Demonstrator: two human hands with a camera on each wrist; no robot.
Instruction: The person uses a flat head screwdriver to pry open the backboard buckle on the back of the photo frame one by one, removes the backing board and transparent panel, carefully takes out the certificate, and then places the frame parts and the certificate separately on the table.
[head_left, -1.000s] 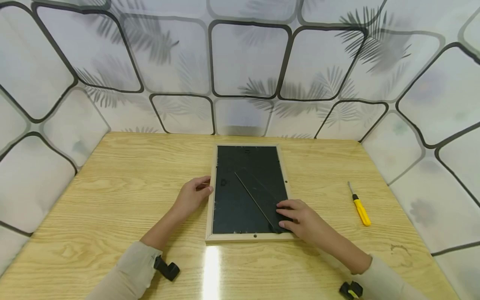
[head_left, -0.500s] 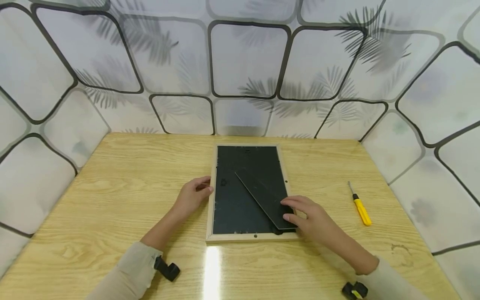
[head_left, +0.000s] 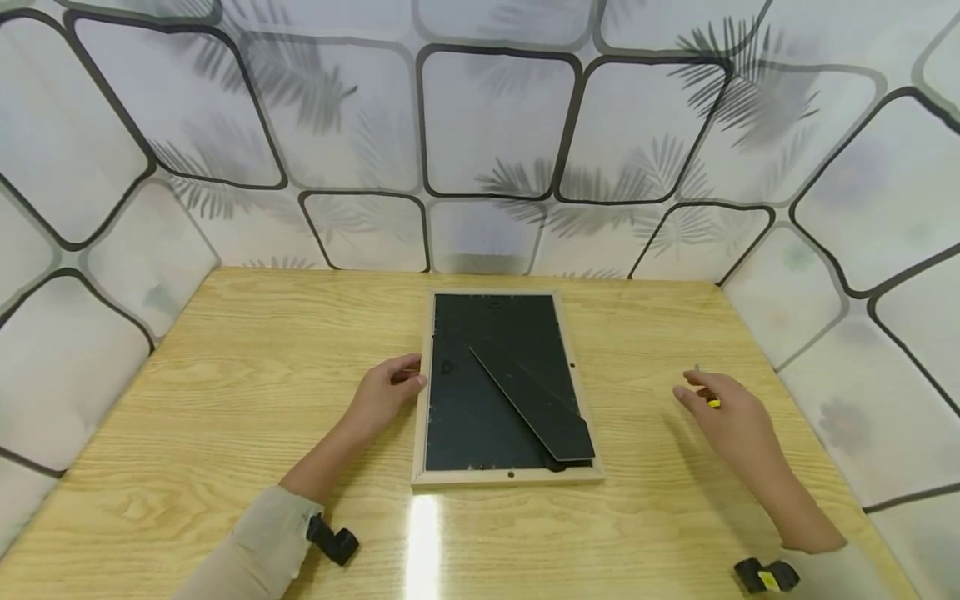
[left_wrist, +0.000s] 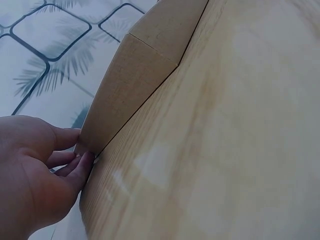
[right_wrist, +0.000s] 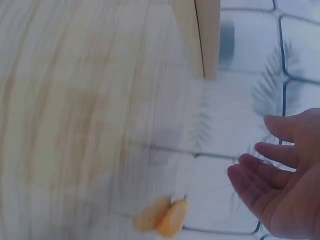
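Note:
A picture frame (head_left: 507,477) lies back side up on the table, with a pale wooden rim and black backing. Its black easel stand (head_left: 536,407) slants across the lower right, slightly raised. Against the left rim rests my left hand (head_left: 384,398); the left wrist view has its fingertips touching the frame's side (left_wrist: 127,82). Well right of the frame, my right hand (head_left: 738,423) hovers over a yellow-handled screwdriver (head_left: 714,403), mostly hiding it in the head view. In the right wrist view the fingers are loosely bent, apart from the screwdriver's handle (right_wrist: 173,219).
The wood-grain table (head_left: 285,333) carries the frame and the screwdriver. A patterned curtain-like backdrop (head_left: 495,117) surrounds it at the back and both sides. A bright reflection streaks the tabletop below the frame.
My right hand has let go of the easel stand and moved right to the screwdriver. The stand has lifted a little from the backing. My left hand has stayed put.

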